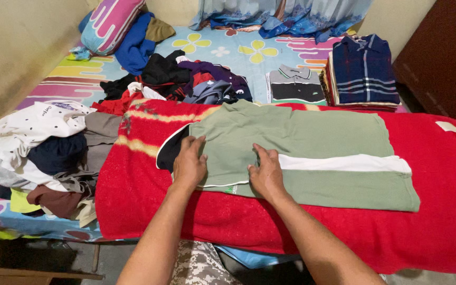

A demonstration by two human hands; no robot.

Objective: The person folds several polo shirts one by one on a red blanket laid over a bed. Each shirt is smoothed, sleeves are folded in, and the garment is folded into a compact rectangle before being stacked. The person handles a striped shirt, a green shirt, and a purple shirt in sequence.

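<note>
A green shirt (312,153) with a white band lies spread flat on a red towel (149,206) that covers the bed. The left hand (189,163) rests palm down on the shirt's folded end, fingers open and pressing the cloth beside the dark collar edge. The right hand (266,174) lies just beside it on the same shirt, also flat and open, fingertips on the fabric near the end of the white band. Beyond the shirt, a heap of dark unfolded clothes (186,79) sits on the bright flowered bedsheet (249,53). Farther past the shirt's far end stand a folded grey polo (295,84) and a stack of folded plaid shirts (362,71). Off the towel's collar-side end lies another pile of white and grey garments (48,148).
</note>
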